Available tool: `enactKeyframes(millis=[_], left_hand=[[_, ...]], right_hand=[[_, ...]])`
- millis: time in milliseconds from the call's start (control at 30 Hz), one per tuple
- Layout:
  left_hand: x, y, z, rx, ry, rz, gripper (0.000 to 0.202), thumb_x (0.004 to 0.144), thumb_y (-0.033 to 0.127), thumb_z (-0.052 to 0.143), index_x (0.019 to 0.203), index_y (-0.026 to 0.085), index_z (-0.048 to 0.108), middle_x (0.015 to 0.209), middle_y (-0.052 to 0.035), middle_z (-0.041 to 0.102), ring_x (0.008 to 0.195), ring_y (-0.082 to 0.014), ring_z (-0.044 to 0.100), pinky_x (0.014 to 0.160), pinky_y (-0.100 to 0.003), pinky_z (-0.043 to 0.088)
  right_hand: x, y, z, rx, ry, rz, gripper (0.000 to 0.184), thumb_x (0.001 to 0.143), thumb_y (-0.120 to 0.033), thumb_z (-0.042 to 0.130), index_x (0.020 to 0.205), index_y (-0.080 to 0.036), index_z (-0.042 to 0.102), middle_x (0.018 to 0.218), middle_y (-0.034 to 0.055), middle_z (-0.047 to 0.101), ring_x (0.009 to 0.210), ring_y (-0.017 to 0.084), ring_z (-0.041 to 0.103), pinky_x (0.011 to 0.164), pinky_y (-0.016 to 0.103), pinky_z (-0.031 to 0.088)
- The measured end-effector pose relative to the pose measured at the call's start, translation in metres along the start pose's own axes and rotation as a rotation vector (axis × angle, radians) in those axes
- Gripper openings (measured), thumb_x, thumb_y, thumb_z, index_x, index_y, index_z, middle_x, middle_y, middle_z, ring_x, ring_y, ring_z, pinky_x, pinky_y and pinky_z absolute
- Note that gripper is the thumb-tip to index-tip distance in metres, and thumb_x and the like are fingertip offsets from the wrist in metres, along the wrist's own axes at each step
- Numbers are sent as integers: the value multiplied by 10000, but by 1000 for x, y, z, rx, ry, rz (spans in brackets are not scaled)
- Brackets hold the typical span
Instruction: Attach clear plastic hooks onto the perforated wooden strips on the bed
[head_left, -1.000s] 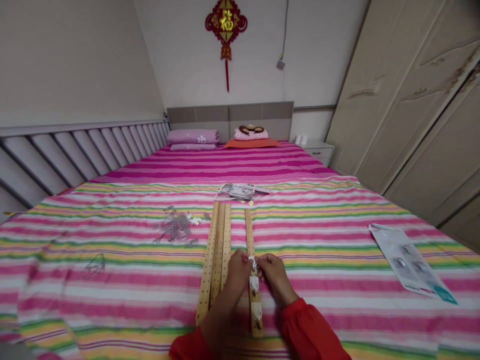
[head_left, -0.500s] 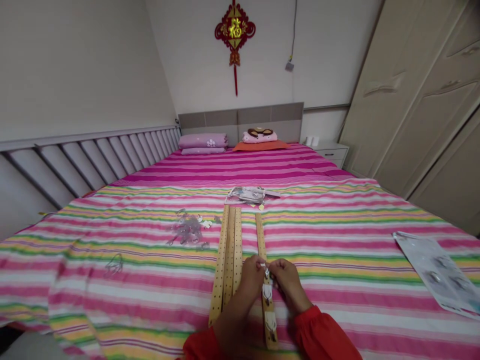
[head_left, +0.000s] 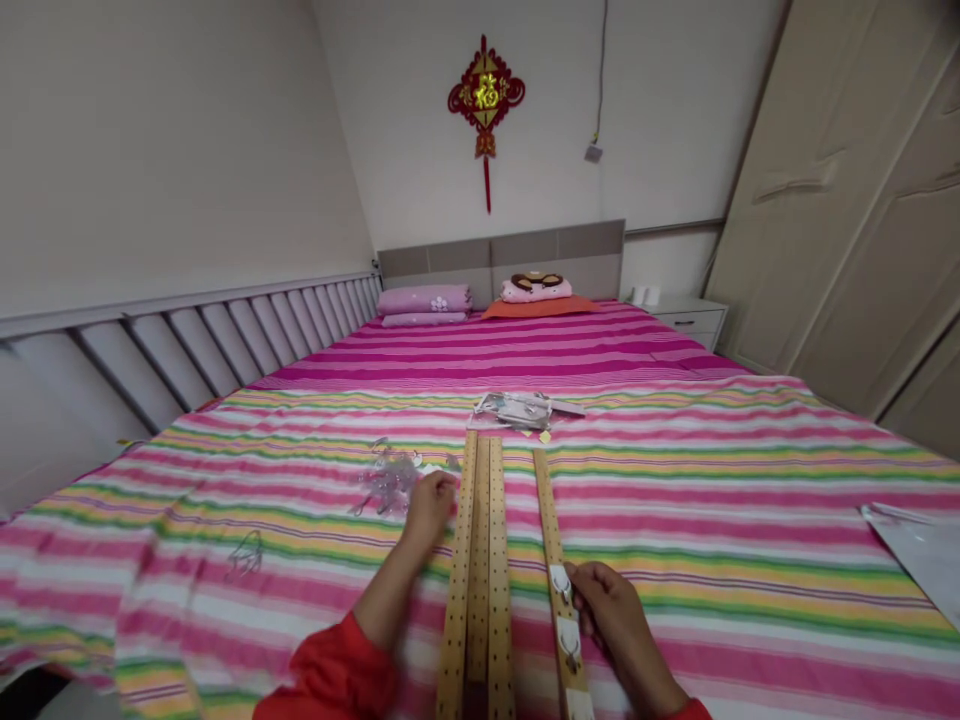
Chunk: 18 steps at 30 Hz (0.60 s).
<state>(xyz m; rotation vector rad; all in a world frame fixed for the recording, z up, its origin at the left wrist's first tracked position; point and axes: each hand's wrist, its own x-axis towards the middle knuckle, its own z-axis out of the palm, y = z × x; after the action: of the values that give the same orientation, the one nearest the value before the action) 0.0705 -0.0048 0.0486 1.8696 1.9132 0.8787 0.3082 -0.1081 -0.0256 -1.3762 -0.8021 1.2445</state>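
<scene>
A narrow wooden strip (head_left: 549, 500) with holes lies on the striped cloth. Several white tags (head_left: 569, 636), each with a thin looped piece, sit along its near half. My right hand (head_left: 609, 600) is at the strip's right side, thumb and forefinger closed at the edge of the uppermost white tag (head_left: 560, 580). Left of the strips, my left hand (head_left: 430, 508) has its fingers curled together by small white pieces (head_left: 429, 468) and a pile of clear plastic bits (head_left: 388, 482). Whatever is between the left fingertips is hidden.
Longer perforated wooden strips (head_left: 478, 570) lie side by side between my hands. Beyond them rests a clear plastic packet (head_left: 517, 408). A thin loop of cord or wire (head_left: 246, 553) lies at left, and a pale plastic bag (head_left: 919, 555) at right. Pillows (head_left: 426, 300) stand by the headboard.
My left hand has left the strip and moved left and away to the small white pieces. My right hand stays beside the strip, at the uppermost tag. The view has shifted.
</scene>
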Motion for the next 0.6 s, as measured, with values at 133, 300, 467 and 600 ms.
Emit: enactKeyframes(millis=[133,300,467,600], left_hand=[[37,-31,-15,212,74,-51,207,780,149,485,840,163,682,893,-65,696,880,-192,613,784,-276,437],[45,-39,-11,446,47,-44,265,762,224,546,987,173,678,1083,-115,645,1058,-265,538,886,-339,380],[47,-34,-1,571,-31,27,311,764,222,537,1054,176,640,1128,-121,621,1114,-293,487,907,-388,352],[50,-31,4,634,-65,57,241,779,208,510,955,143,660,1082,-144,633,1097,-310,488,894,-410,343]], right_hand=[[2,3,1,26,10,-11,439,546,-601,686,500,-213,484,325,-73,447,228,57,325,276,197,169],[3,6,0,23,17,-7,429,550,-595,679,504,-211,493,344,-74,456,230,59,334,276,197,172],[1,3,1,10,26,-5,420,556,-591,672,507,-212,499,345,-67,461,232,61,329,279,197,162],[1,1,1,17,26,1,439,544,-607,682,501,-214,492,330,-64,451,228,62,325,277,197,159]])
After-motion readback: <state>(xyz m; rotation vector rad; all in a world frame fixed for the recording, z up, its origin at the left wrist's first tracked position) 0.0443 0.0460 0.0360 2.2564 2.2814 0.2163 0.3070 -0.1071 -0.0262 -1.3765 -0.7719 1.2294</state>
